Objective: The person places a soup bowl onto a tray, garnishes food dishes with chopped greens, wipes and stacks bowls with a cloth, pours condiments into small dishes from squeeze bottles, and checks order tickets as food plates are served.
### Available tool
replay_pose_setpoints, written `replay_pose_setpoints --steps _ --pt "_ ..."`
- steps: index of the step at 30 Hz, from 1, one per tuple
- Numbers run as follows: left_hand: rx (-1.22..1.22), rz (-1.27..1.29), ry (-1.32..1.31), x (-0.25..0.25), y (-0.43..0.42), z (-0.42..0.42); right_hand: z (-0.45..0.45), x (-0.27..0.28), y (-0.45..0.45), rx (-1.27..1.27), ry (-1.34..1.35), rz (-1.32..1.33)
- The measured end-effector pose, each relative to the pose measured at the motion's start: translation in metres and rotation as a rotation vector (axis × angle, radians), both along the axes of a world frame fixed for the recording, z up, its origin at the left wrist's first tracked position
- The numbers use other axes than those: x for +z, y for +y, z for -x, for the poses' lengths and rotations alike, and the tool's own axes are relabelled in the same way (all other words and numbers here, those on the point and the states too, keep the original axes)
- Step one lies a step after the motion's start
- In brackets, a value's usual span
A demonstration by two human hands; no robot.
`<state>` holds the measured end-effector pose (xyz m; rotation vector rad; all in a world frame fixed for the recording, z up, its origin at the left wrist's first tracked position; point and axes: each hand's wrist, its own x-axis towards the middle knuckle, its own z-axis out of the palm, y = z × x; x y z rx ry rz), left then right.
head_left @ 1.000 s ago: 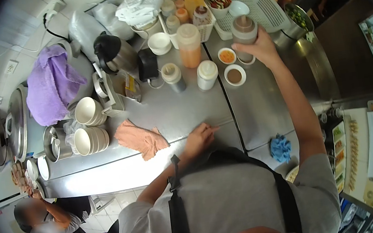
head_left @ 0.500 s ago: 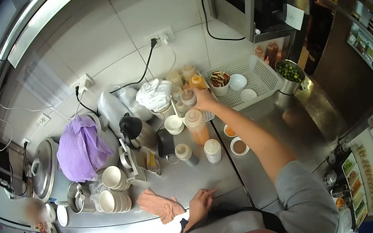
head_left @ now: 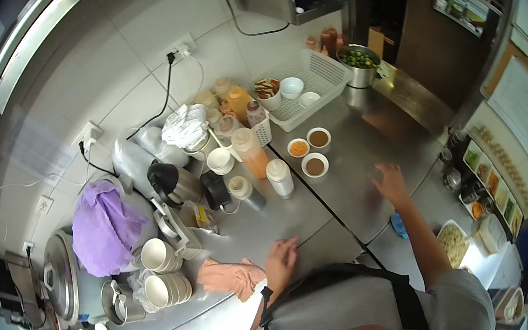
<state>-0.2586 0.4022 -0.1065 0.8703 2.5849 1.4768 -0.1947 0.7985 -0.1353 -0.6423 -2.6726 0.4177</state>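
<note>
My right hand [head_left: 390,182] is over the steel counter at the right, fingers apart with nothing in them. To its left are three small white bowls: an orange sauce bowl [head_left: 299,148], a brown sauce bowl [head_left: 319,137] and another brown sauce bowl [head_left: 315,165]. My left hand [head_left: 282,261] is low by the counter's front edge, its fingers loosely bent and holding nothing visible. Beside it lies an orange cloth [head_left: 229,278]. Farther back stand an orange squeeze bottle [head_left: 251,155], a white-topped squeeze bottle [head_left: 280,179] and a grey squeeze bottle [head_left: 246,193].
Several squeeze bottles fill a white basket [head_left: 261,131]. Behind it, a perforated tray [head_left: 326,78] holds bowls, near a steel pot of green limes [head_left: 358,57]. Stacked bowls [head_left: 167,289], a thermos jug [head_left: 179,182] and a purple cloth [head_left: 107,227] stand left. A food container [head_left: 452,243] is at right.
My right hand has let go of a squeeze bottle among those at the basket and drawn back to the right. The view has turned rightward. My left hand stays near the front edge.
</note>
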Motion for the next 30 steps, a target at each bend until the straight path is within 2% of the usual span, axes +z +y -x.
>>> replay_pose_setpoints --steps 3,4,6,7,10,11,13,14,17,20,26,30 --pt "0.090 -0.047 0.147 0.021 -0.011 0.030 -0.068 -0.003 -0.039 -0.211 -0.348 -0.098" --pt "0.122 -0.041 0.245 0.028 -0.012 0.049 -0.075 -0.016 -0.044 -0.199 -0.264 -0.133" --pt "0.146 -0.195 0.413 0.059 0.000 0.083 -0.100 -0.057 -0.059 -0.228 -0.117 -0.181" --pt "0.122 -0.225 0.443 0.073 0.007 0.096 -0.105 -0.052 -0.065 -0.245 -0.201 -0.110" --pt "0.053 -0.310 0.469 0.104 0.046 0.096 -0.110 -0.024 -0.086 -0.457 -0.103 -0.136" --pt "-0.017 -0.326 0.485 0.105 0.058 0.091 -0.113 -0.013 -0.091 -0.540 -0.048 -0.157" --pt "-0.137 -0.363 0.448 0.099 0.082 0.066 -0.126 -0.023 -0.091 -0.672 -0.263 0.037" --pt "-0.201 -0.396 0.334 0.089 0.093 0.050 -0.134 -0.034 -0.090 -0.648 -0.265 0.029" --pt "-0.471 -0.269 0.266 0.071 0.111 -0.006 -0.151 -0.049 -0.100 -0.455 -0.218 -0.068" --pt "-0.694 -0.212 0.107 0.050 0.117 -0.053 -0.158 -0.043 -0.131 -0.417 -0.103 0.222" --pt "-0.881 -0.075 -0.095 0.026 0.137 -0.096 -0.234 -0.009 -0.169 -0.182 -0.233 0.852" --pt "-0.977 0.074 -0.178 0.014 0.157 -0.129 -0.378 0.090 -0.173 -0.339 -0.205 1.026"
